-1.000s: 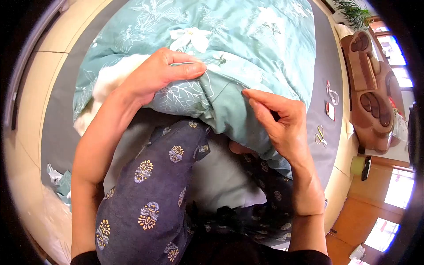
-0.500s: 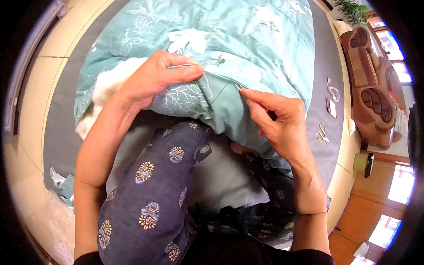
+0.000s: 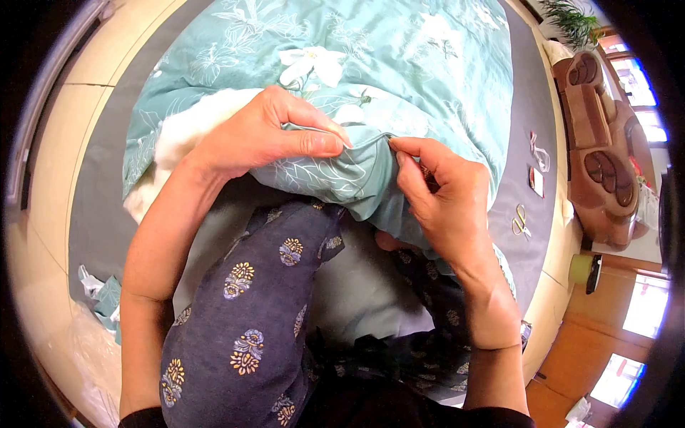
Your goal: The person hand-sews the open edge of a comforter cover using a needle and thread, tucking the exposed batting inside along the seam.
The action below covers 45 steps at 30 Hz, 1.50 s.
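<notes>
A teal duvet cover (image 3: 399, 71) with white flower prints is spread out before me and bunches up over my lap. Fluffy white filling (image 3: 187, 123) shows along its open side at the left. My left hand (image 3: 264, 135) is closed, thumb and fingers pinching the cover's edge. A small white sliver shows at those fingertips; I cannot make out what it is. To its right, my right hand (image 3: 449, 189) is closed too, thumb and forefinger on the same edge. Between the two pinches the edge runs nearly straight. No needle is plainly visible now.
On the grey mat (image 3: 96, 221) at the right lie scissors (image 3: 521, 221), a small red-and-white packet (image 3: 536, 182) and a whitish strip (image 3: 540, 153). Fabric scraps (image 3: 105, 296) and clear plastic (image 3: 93, 349) are at the left. A brown sofa (image 3: 603, 153) stands beyond the mat.
The thin, pale needle-like piece at my right fingertips no longer shows; those fingers now pinch the cover's edge, which is lifted and straighter. My left hand has shifted slightly right and down.
</notes>
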### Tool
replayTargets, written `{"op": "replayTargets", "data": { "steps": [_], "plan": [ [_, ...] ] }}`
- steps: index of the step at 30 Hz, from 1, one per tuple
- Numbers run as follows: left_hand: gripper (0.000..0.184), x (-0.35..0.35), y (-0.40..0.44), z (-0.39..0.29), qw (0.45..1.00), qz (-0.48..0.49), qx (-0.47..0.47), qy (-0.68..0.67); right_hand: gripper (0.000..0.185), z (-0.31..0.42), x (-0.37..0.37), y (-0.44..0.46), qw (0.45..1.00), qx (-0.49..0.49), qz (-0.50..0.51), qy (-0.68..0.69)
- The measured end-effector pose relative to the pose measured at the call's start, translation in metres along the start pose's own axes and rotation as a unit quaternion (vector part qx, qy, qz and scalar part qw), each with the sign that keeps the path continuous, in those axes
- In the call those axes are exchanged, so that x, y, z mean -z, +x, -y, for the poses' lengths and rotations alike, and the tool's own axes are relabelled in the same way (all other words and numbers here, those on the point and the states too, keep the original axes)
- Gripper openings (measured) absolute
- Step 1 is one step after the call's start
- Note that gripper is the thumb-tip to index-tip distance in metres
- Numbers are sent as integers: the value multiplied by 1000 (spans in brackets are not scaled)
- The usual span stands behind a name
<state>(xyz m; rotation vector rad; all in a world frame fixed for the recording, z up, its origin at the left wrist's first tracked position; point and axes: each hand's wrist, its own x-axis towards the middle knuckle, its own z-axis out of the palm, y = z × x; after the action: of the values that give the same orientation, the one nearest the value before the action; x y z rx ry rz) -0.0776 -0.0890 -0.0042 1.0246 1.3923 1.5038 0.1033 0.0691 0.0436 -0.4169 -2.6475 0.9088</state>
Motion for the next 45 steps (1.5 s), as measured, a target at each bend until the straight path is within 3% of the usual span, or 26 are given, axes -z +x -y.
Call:
{"op": "replayTargets", "data": {
  "steps": [7,13,16,19,26,28,31,33,34,38,42,45],
  "plan": [
    [22,3,2,8,997,-68,13,-33,16,-5,13,0,999,33,21,-1],
    [25,0,9,4,997,-73,15,0,17,1,24,1,987,-67,96,112],
    [25,-2,12,5,997,-77,-2,8,17,0,16,-2,962,-123,77,232],
    [25,-5,17,6,997,-65,-7,27,18,1,6,-4,950,-139,82,266],
    [23,-12,24,10,976,-76,-61,194,13,8,-14,6,962,-158,59,215],
    [20,-12,23,13,972,-109,-69,195,10,5,-11,7,986,-106,38,124],
    [16,-15,11,13,916,-212,-167,298,9,-5,-1,6,999,-12,-7,41],
    [16,-21,5,6,833,-269,-275,398,9,-4,6,5,999,28,-31,-24],
    [17,-24,0,0,781,-294,-326,444,9,-2,6,4,999,18,-24,13],
    [19,-39,-15,-1,786,-305,-297,449,9,0,4,-1,994,-10,0,111],
    [13,-41,-22,-7,836,-279,-266,391,9,-3,5,-5,981,-29,0,194],
    [11,-44,-27,-31,962,-224,-28,151,9,-10,7,-4,974,-17,11,224]
  ]
}}
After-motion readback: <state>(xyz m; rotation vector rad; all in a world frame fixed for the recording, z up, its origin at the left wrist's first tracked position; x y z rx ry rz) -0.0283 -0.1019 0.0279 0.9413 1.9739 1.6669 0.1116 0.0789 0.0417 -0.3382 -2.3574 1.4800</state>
